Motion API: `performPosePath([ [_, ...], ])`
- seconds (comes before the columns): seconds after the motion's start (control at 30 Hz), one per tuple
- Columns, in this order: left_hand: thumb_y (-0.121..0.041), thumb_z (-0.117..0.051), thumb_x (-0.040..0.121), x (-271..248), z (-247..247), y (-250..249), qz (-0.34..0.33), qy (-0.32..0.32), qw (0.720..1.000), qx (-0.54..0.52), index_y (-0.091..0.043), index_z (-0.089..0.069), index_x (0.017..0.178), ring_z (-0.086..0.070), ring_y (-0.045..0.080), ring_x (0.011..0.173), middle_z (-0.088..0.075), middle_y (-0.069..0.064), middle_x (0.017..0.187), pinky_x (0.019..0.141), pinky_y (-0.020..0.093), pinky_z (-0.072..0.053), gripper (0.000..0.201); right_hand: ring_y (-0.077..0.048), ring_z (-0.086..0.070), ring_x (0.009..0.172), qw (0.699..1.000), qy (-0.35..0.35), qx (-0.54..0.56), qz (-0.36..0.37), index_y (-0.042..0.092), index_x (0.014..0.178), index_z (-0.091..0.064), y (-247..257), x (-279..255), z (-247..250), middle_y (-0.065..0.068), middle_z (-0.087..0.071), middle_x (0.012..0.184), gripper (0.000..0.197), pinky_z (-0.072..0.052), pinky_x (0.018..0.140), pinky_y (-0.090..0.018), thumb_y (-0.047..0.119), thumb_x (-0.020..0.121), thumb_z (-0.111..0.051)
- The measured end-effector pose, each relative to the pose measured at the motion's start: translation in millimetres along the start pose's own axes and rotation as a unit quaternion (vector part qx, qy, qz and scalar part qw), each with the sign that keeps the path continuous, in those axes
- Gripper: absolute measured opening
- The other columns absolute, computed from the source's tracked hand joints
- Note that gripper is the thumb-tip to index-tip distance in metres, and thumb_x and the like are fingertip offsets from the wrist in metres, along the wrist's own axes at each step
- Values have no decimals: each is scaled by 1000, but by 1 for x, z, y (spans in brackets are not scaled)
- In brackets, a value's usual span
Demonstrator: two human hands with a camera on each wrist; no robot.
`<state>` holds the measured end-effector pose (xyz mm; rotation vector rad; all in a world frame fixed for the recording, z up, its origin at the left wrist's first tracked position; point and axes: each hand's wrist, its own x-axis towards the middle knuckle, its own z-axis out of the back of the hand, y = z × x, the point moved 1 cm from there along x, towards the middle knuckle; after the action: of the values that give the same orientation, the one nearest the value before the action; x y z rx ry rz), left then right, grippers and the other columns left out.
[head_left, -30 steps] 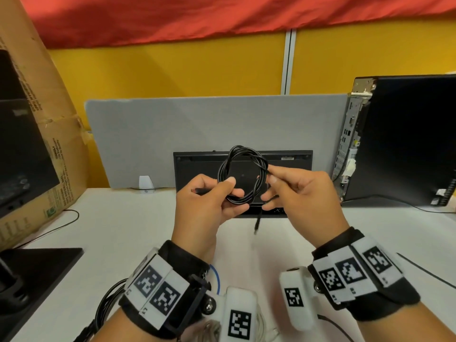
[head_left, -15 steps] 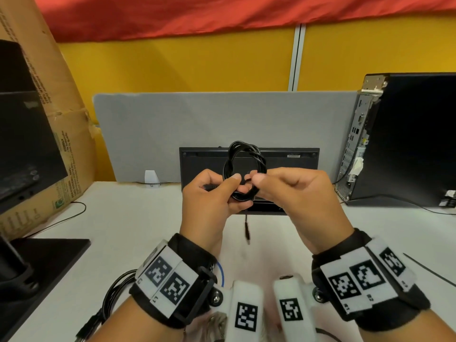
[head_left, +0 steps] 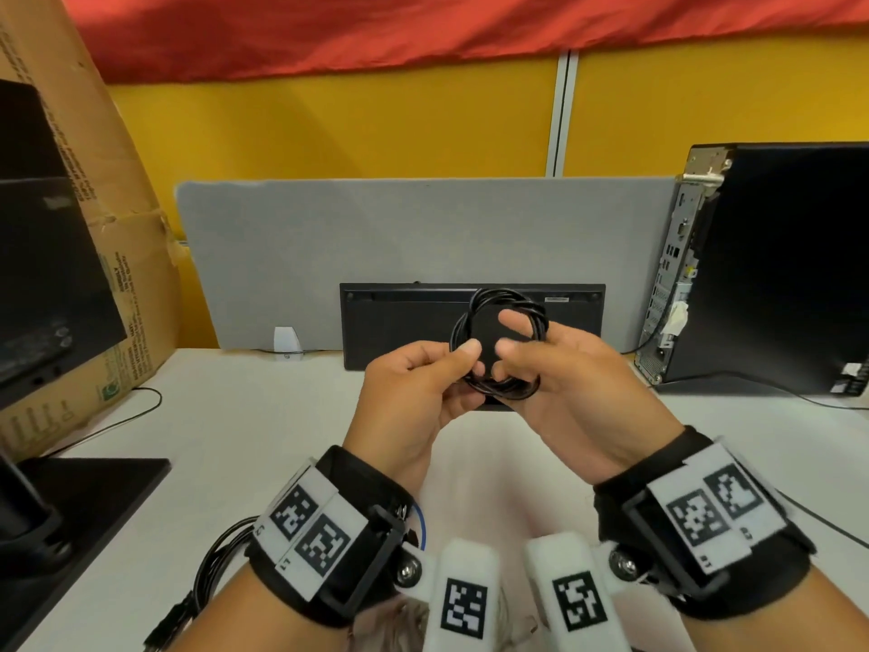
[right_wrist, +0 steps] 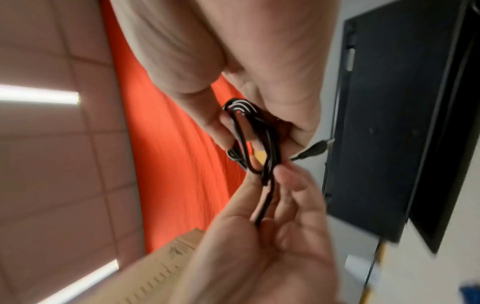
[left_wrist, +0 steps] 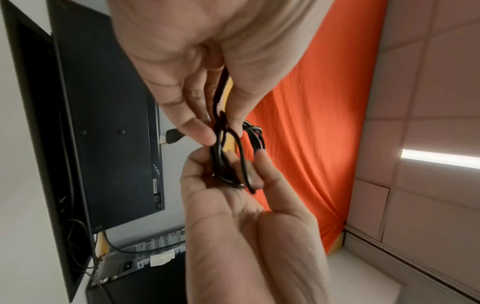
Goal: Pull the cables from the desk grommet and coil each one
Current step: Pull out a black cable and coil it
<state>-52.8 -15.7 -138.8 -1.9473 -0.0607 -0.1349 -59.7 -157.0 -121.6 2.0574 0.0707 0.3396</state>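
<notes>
A thin black cable [head_left: 498, 298] is wound into a small coil and held up in front of me, above the white desk [head_left: 235, 440]. My left hand [head_left: 470, 362] pinches the coil's left side between thumb and fingers. On the right side my right hand [head_left: 517, 336] holds the coil with fingers curled through the loop. In the left wrist view the coil [left_wrist: 228, 160] sits between both hands, and its plug end [left_wrist: 171, 136] sticks out toward the keyboard. The right wrist view shows the coil [right_wrist: 249, 139] and the plug [right_wrist: 311, 151] too.
A black keyboard [head_left: 399, 322] leans on edge against the grey partition [head_left: 423, 237]. A black PC tower [head_left: 776, 275] stands at the right, a cardboard box [head_left: 94, 228] and monitor base [head_left: 84, 501] at the left. More black cables [head_left: 211, 571] lie near the desk's front left.
The loose plug end that hung below my hands has been drawn up to the coil. My right hand has closed in on the coil, fingers now through the loop.
</notes>
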Motion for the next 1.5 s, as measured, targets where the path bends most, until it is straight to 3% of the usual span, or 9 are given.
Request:
performPosePath([
  [0.13,-9,-69,86,1,3,-2,-37,-50,998,-3,-3,-70,90,-67,17,67,-69,12,77,61,24,-57,7,-14,-72,71,924,-85,-358,100,22,110,-59,-4,1,5,-1,-72,78,41,-60,67,-34,-6,81,-66],
  [0.3,-7,-72,84,3,5,0,-65,-91,994,8,-2,-71,92,-64,16,65,-68,10,75,58,23,-55,10,-15,-61,43,922,-123,-365,31,4,83,-71,6,4,19,-9,-69,57,7,-49,42,-24,1,79,-75],
  [0.37,-6,-72,84,4,5,2,-68,-101,993,10,-2,-71,91,-65,16,64,-67,10,74,57,23,-55,9,-11,-53,38,916,-121,-382,28,7,67,-74,11,3,23,-4,-63,49,14,-43,38,-21,7,81,-75],
  [0.53,-11,-70,86,7,9,2,-104,-112,987,50,-7,-72,94,-64,13,61,-71,5,70,57,22,-54,9,-10,-34,43,947,-150,-283,-13,10,71,-78,19,4,29,6,-44,49,16,-30,37,-18,17,85,-72],
  [0.73,-15,-72,85,10,14,-3,-107,-104,988,49,0,-72,89,-64,13,56,-70,7,69,58,21,-55,15,-3,-42,32,880,-86,-464,48,12,70,-78,27,-1,31,10,-49,36,17,-37,39,-11,20,83,-71],
  [0.83,-12,-71,85,8,9,1,-79,-75,993,35,0,-71,85,-68,16,58,-71,8,71,61,22,-57,12,-3,-67,50,849,-86,-519,56,15,69,-77,27,0,34,7,-69,54,16,-55,54,-17,17,84,-72],
  [0.93,-8,-70,86,4,3,4,-43,-39,998,14,0,-72,80,-71,20,66,-73,12,77,63,23,-58,10,-12,-73,62,863,-111,-486,82,15,69,-77,17,3,33,0,-74,64,15,-61,71,-34,11,83,-73],
  [1.17,-12,-70,86,3,4,1,-57,-16,998,38,-3,-74,88,-73,25,72,-75,14,85,66,27,-59,11,-24,-74,84,963,-108,-221,108,1,91,-76,-1,6,21,-11,-76,85,13,-60,75,-29,-2,88,-64],
  [1.5,-13,-72,84,5,6,6,-47,-26,997,49,-6,-74,78,-73,27,71,-75,17,80,66,30,-59,9,-26,-74,83,992,-88,-84,35,0,96,-71,-3,-1,2,-18,-75,88,14,-59,72,-29,7,91,-61],
])
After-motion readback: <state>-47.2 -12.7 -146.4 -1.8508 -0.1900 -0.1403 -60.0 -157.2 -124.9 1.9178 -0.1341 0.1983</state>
